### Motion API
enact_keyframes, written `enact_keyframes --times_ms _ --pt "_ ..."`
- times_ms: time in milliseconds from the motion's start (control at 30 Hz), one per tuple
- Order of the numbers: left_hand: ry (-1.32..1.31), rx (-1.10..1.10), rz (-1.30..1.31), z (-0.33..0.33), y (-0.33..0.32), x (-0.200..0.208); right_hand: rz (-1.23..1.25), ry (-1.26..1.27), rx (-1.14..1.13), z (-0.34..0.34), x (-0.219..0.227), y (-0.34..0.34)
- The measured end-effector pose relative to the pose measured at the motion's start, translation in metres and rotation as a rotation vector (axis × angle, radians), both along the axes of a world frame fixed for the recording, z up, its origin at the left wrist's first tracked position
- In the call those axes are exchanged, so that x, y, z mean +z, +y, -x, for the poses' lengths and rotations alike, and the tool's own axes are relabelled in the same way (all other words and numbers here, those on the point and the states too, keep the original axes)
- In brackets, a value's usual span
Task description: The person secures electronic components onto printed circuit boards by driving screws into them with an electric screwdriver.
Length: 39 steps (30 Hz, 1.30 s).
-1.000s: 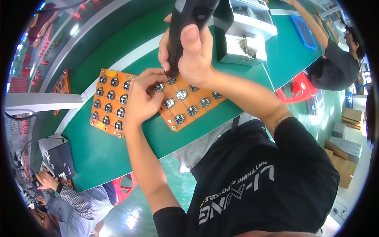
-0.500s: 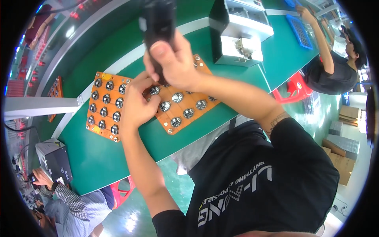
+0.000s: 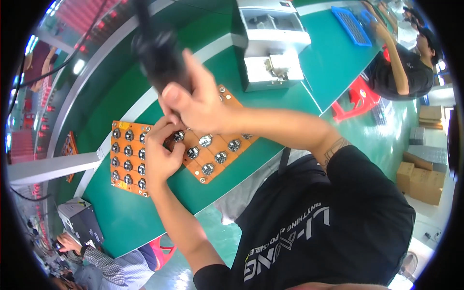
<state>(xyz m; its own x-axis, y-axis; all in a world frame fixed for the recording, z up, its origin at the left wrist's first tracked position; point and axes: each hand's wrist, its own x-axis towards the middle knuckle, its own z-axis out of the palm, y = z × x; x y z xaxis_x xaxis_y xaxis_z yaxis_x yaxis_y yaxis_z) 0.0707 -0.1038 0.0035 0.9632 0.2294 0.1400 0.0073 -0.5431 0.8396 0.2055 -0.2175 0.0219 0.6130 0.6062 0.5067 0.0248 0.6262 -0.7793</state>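
In my right hand (image 3: pixel 205 106) is a black electric screwdriver (image 3: pixel 166 60), gripped round its body and slightly blurred. Its lower end comes down by my left fingertips, and the tip is hidden behind my hands. My left hand (image 3: pixel 162 154) rests on the near left part of an orange fixture board (image 3: pixel 195 171), fingers curled beside a round metal part (image 3: pixel 179 136). Whatever the left fingertips pinch is covered. Several similar round silver-and-black parts sit in rows on this board. A second orange board (image 3: pixel 122 155), with more of these parts, lies left of my left hand.
Both boards lie on a green-topped bench (image 3: pixel 121 224). Beyond them stands an open silver metal box (image 3: pixel 273 72). A blue tray (image 3: pixel 351 26) lies at the far right near a co-worker (image 3: pixel 403 72). A black box (image 3: pixel 81 220) stands at the left end, by another person's hand (image 3: pixel 68 243).
The whole view has shifted, so the boards appear lower and the metal box further left. My hands keep to the same part of the right board, and the screwdriver leans more to the left.
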Motion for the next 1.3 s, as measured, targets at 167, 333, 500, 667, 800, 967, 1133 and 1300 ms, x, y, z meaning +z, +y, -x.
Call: enact_keyframes --times_ms 167,333,500,667,800,967,1133,1300 --pt "0.025 0.015 -0.022 0.001 -0.005 0.007 -0.048 0.047 -0.311 -0.054 0.064 -0.077" --pt "0.145 -0.031 -0.107 -0.001 -0.009 0.019 -0.512 -0.401 -0.220 -0.110 0.069 -0.112" --pt "0.141 -0.092 -0.143 -0.005 -0.006 0.022 -0.199 -0.363 -0.518 -0.119 0.033 -0.131" --pt "0.016 -0.085 -0.073 0.009 0.000 0.006 0.136 -0.134 -0.649 -0.095 0.040 -0.133" --pt "0.044 -0.046 0.013 0.009 -0.004 0.013 -0.154 -0.065 -0.235 -0.103 0.035 -0.126" --pt "-0.015 -0.031 0.060 0.013 0.004 0.001 0.001 0.266 -0.234 -0.040 0.050 -0.082" --pt "-0.017 -0.024 0.043 0.013 0.008 0.000 -0.028 0.086 -0.161 -0.001 0.028 -0.024" --pt "-0.007 -0.024 0.035 0.011 0.007 0.003 0.042 0.174 0.005 0.006 0.012 -0.001"
